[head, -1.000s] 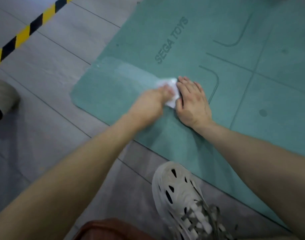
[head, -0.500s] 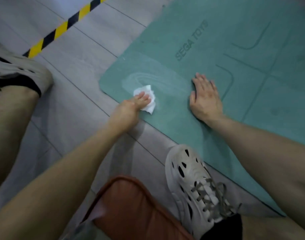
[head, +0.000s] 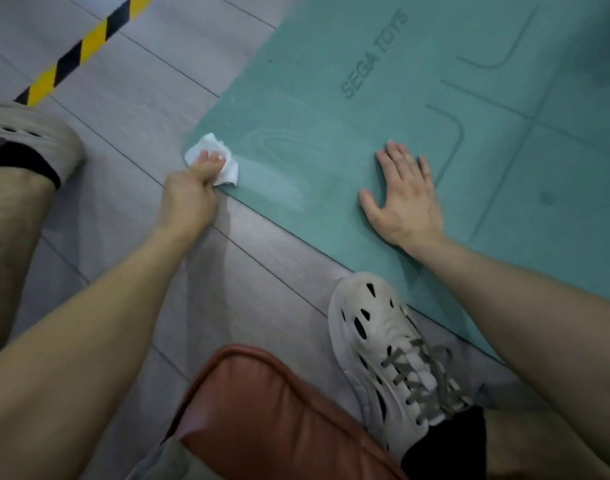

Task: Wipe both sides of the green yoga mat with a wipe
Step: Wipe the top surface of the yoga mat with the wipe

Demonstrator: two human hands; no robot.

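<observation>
Mat (head: 331, 98) runs up-right, far end cut off; left hand (head: 187, 199) clutches wipe (head: 206, 148) on its corner, right hand (head: 405, 199) lies flat on it.

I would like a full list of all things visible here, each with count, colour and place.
yoga mat: one, green, flat on the floor, upper right
wipe: one, white, on the mat's left corner
floor: one, grey, under everything
tape: one strip, yellow and black, on the floor, upper left
cushion: one, brown, bottom centre
shoes: two, off-white, left edge and at the mat's near edge
left hand: one, grips the wipe
right hand: one, flat on the mat
</observation>
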